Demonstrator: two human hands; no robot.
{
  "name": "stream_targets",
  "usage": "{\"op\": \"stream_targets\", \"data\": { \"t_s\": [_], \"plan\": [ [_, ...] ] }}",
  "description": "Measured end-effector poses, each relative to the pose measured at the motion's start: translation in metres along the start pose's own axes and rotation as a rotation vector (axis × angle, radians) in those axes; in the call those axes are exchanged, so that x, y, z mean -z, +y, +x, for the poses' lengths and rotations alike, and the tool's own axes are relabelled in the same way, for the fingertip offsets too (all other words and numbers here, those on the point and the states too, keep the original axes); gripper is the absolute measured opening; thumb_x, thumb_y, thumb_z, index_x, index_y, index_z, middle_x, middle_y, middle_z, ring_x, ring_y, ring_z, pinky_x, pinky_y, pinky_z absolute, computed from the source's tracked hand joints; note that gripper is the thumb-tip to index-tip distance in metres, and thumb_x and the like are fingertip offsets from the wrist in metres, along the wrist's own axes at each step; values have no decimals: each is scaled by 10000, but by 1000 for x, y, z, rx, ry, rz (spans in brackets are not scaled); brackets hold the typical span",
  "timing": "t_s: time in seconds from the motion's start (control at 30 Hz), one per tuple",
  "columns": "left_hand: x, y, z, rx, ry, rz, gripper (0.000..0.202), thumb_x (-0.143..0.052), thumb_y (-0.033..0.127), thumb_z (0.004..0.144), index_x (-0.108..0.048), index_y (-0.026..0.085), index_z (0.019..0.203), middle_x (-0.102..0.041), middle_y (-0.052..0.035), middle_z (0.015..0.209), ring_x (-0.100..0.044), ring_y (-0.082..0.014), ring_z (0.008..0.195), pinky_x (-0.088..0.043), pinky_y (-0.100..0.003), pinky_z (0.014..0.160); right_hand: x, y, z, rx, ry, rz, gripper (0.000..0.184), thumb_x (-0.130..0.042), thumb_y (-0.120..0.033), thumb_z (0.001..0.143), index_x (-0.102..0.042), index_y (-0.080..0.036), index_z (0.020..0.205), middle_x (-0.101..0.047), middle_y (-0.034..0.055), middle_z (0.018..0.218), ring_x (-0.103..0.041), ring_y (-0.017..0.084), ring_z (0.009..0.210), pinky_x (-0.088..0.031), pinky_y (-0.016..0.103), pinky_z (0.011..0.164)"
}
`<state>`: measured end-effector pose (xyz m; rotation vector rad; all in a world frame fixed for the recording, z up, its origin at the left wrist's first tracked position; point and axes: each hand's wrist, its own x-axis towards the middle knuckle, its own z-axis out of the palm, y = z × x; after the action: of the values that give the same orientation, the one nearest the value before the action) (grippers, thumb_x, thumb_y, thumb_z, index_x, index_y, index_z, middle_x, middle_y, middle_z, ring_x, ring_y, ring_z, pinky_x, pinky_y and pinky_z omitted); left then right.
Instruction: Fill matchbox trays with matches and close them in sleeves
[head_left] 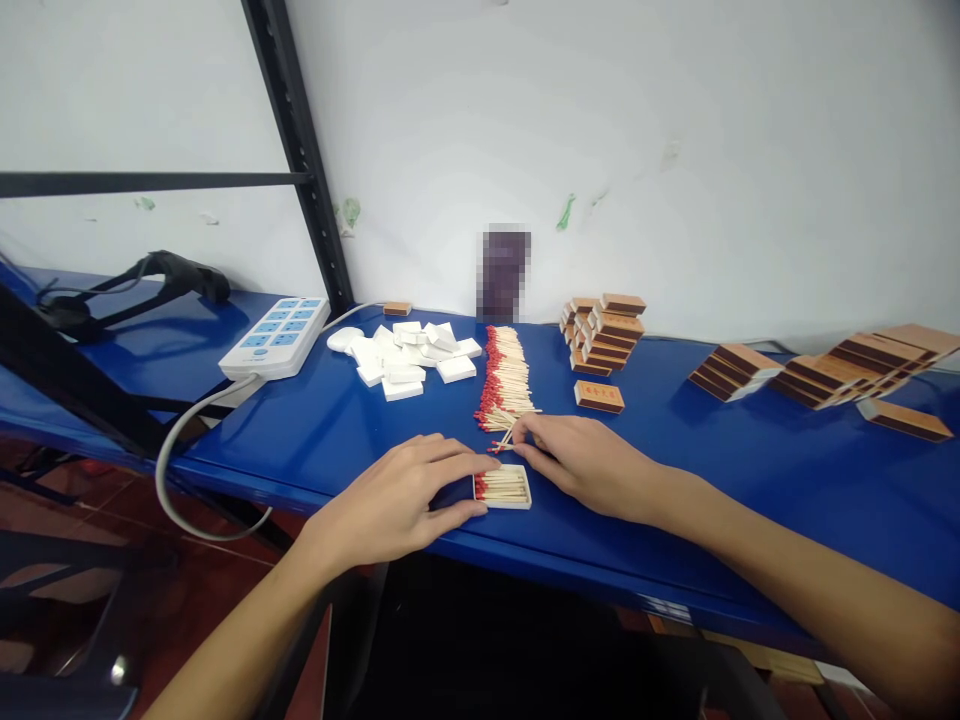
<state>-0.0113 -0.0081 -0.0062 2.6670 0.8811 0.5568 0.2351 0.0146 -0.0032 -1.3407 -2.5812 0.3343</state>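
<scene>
Near the table's front edge lies a white matchbox tray [528, 490] holding a layer of red-tipped matches [504, 486]. My left hand [409, 495] grips the tray's left end between thumb and fingers. Just beyond it, my right hand [574, 455] pinches a few loose matches [504, 445] at the near end of a long row. That match row [508, 375] runs back toward the wall, red heads on the left. To the left of the row is a heap of white trays [405, 358]. A single matchbox sleeve [599, 396] lies right of the row.
Stacked matchboxes [606, 335] stand at the back right, with more matchbox stacks [855, 365] at far right. A white power strip [276, 338] and its cable [169, 470] lie at left by a black shelf post [304, 150]. A black strap-like device [142, 290] rests behind.
</scene>
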Motion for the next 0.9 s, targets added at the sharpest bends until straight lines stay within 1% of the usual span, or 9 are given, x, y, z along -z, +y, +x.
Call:
{"op": "stream_targets", "data": {
  "t_s": [0.07,0.2,0.3,0.4,0.57,0.73,0.9],
  "plan": [
    [1,1,-1,44,-5,4,365,-560,352,945,-512,267,1297,-636,-40,1094,-583,-218,997,-464,-352,875,2,-2,-1,10,-2,-13,204,-344,-304,991,-518,-209,943,-651,56,893,-585,188,746,-386,306,647],
    [1,2,-3,133,7,-31,288,-588,398,914,-513,235,1139,-603,-13,953,-580,-188,837,-470,-307,732,3,-8,-6,52,15,49,170,-374,-302,981,-506,-207,930,-621,27,784,-546,162,658,-360,284,597],
    [0,2,-3,134,18,-64,307,-587,413,909,-487,231,1135,-588,-21,969,-573,-181,818,-466,-298,703,1,-14,-8,91,3,138,152,-404,-307,970,-514,-214,923,-573,-12,703,-498,138,600,-332,266,565],
    [0,2,-2,122,6,-54,296,-582,396,916,-492,247,1156,-597,-24,996,-567,-190,842,-462,-310,719,0,-20,-10,105,-25,200,139,-435,-301,953,-520,-216,883,-531,-34,665,-451,118,570,-306,251,545],
    [2,2,-2,91,-20,-25,300,-572,366,934,-520,266,1212,-613,-20,985,-577,-205,900,-464,-325,779,2,-25,-10,44,-39,240,116,-473,-283,924,-526,-217,845,-485,-51,629,-407,104,553,-287,234,532],
    [1,1,-1,29,-18,-35,319,-568,330,943,-544,264,1254,-626,-40,1133,-576,-214,1023,-456,-346,895,1,-25,-9,14,-2,234,114,-481,-282,910,-541,-206,849,-453,-59,594,-372,97,520,-276,234,515],
    [2,0,0,11,-32,-36,303,-547,326,956,-574,282,1255,-621,-37,1155,-574,-206,1038,-450,-350,921,-1,-26,-9,-27,29,233,131,-506,-291,897,-584,-205,837,-434,-68,573,-357,89,506,-272,232,502]
  ]
}}
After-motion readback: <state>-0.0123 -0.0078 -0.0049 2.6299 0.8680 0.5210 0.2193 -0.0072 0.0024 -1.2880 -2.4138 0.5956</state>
